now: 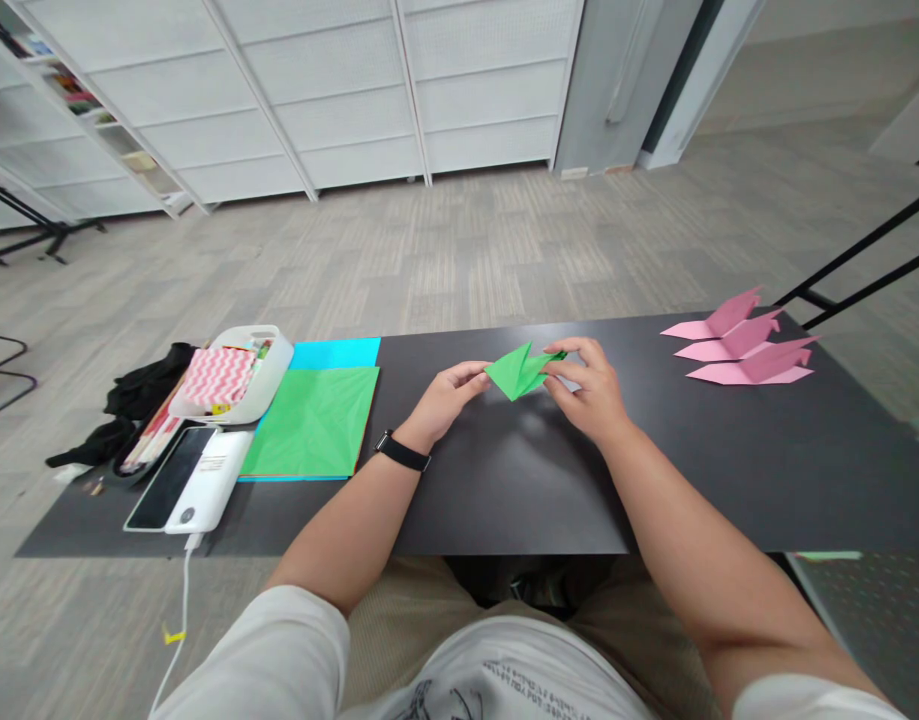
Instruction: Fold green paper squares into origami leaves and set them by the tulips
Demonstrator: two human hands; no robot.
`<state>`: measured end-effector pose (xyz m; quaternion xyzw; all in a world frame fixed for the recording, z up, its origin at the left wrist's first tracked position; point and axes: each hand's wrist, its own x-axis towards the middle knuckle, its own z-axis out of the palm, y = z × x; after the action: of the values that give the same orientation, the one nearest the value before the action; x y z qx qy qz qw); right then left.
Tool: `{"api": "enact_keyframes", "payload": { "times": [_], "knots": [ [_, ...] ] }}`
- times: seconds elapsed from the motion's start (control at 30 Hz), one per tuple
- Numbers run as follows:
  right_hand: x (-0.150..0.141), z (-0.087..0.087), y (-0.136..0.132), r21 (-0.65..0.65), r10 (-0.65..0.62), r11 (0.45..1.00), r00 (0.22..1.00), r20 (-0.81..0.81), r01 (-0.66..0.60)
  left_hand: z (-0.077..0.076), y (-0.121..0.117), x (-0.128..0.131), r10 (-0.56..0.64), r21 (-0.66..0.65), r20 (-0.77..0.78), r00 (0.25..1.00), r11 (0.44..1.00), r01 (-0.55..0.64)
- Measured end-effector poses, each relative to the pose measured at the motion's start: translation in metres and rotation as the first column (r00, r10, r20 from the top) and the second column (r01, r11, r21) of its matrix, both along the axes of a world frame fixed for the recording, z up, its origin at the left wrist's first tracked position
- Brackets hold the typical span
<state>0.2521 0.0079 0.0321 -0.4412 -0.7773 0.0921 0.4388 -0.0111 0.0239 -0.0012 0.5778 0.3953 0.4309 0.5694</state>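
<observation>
L hand [453, 392] pinches one tip of green folded paper [513, 372], R hand [592, 388] its opp. end, ctr frame over surface [489, 500], prob. to steady it; pink folded pieces [751, 372] sit right of frame, prob. to leave elbow room.

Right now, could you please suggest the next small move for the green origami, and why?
Perhaps crease the green origami at its right end with the right hand, since those fingers pinch it there while the left hand holds the opposite tip.
</observation>
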Motion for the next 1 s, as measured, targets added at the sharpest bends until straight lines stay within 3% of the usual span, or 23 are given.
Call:
{"api": "enact_keyframes", "payload": {
  "times": [0.13, 0.37, 0.63, 1.0],
  "knots": [
    [-0.001, 0.0, 0.0, -0.028, 0.022, 0.999, 1.0, 0.018, -0.022, -0.002, 0.0, 0.0, 0.002, -0.181, 0.159, 0.987, 0.983, 0.027],
    [-0.004, -0.003, -0.001, 0.013, 0.118, 0.993, 0.992, 0.052, -0.119, 0.002, -0.001, -0.002, 0.014, -0.335, 0.277, 0.961, 0.939, 0.083],
    [0.0, -0.008, 0.002, 0.117, 0.155, 0.98, 0.986, 0.06, -0.161, 0.002, -0.004, 0.0, -0.006, -0.402, 0.373, 0.928, 0.9, 0.168],
    [-0.005, 0.002, -0.004, 0.059, 0.304, 0.948, 0.945, 0.123, -0.313, 0.006, -0.003, 0.0, -0.027, -0.425, 0.429, 0.903, 0.876, 0.229]
  ]
}}
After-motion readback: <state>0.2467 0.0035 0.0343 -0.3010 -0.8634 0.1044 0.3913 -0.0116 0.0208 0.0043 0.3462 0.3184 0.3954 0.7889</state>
